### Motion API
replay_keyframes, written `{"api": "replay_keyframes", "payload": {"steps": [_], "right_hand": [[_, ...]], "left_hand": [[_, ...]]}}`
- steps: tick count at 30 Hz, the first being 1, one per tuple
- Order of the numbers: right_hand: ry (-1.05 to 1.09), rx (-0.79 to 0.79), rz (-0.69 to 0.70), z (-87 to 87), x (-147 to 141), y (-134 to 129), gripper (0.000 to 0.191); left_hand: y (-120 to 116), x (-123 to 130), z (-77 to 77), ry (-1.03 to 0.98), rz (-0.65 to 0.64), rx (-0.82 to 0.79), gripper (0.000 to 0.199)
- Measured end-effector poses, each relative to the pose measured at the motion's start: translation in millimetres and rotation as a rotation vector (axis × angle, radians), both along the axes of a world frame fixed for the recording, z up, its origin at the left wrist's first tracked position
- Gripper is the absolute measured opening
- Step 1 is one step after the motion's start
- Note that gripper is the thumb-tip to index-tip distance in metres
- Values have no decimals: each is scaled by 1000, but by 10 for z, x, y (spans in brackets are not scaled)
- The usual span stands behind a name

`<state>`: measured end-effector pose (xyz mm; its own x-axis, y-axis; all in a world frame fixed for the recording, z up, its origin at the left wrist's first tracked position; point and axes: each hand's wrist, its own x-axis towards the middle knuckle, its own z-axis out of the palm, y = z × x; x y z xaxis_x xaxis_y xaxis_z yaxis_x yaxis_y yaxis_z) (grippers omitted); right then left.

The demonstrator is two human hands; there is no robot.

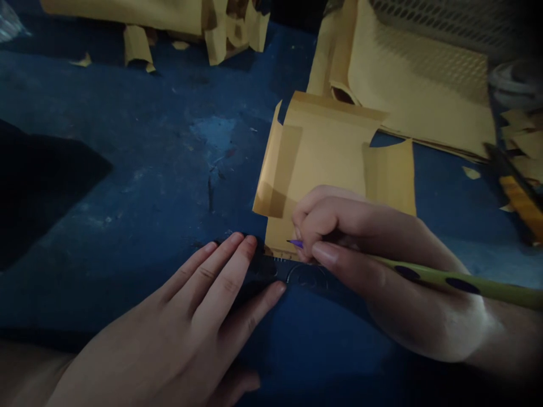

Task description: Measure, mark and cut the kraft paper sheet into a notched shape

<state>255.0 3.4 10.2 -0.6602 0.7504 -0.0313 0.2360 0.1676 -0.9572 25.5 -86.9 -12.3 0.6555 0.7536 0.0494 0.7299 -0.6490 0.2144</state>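
In my right hand (365,243) is a green pencil (424,277) with dark oval spots and a purple tip. Its point is over the near edge of a cut piece of brown paper (331,152), whose side and far flaps are creased and partly raised. My left hand (199,305) lies with fingers stretched out beside the paper's near left corner, holding no object up. Along that near edge is a clear strip with white tick marks (280,259) and curved outlines, apparently a transparent ruler; its full extent is hard to see in the dim light.
A stack of brown paper (416,85) lies at the far right, under a perforated grey object (449,22). An orange and black cutter (521,203) sits at the right edge near paper scraps (528,141). More brown paper (127,11) lies at the far left on the blue tabletop (161,141).
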Motion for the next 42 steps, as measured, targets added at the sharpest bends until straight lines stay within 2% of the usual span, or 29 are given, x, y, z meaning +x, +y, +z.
{"api": "replay_keyframes", "payload": {"steps": [10, 15, 20, 30, 35, 42], "right_hand": [[-75, 90, -21, 32, -63, 28, 6], [-178, 155, -66, 74, -154, 10, 19], [-284, 211, -117, 88, -221, -11, 20], [-193, 378, -100, -25, -184, -27, 32], [-161, 357, -115, -54, -176, -30, 32], [-236, 378, -84, -50, -176, -15, 32]], "left_hand": [[-34, -111, 26, 45, -51, 35, 69], [-20, -89, 39, 68, -62, 24, 69], [-24, -78, 46, 66, -63, 17, 70], [-35, -80, 11, 62, -49, 15, 70], [-35, -92, 14, 57, -51, 32, 70], [-18, -69, 22, 54, -57, 29, 70]]}}
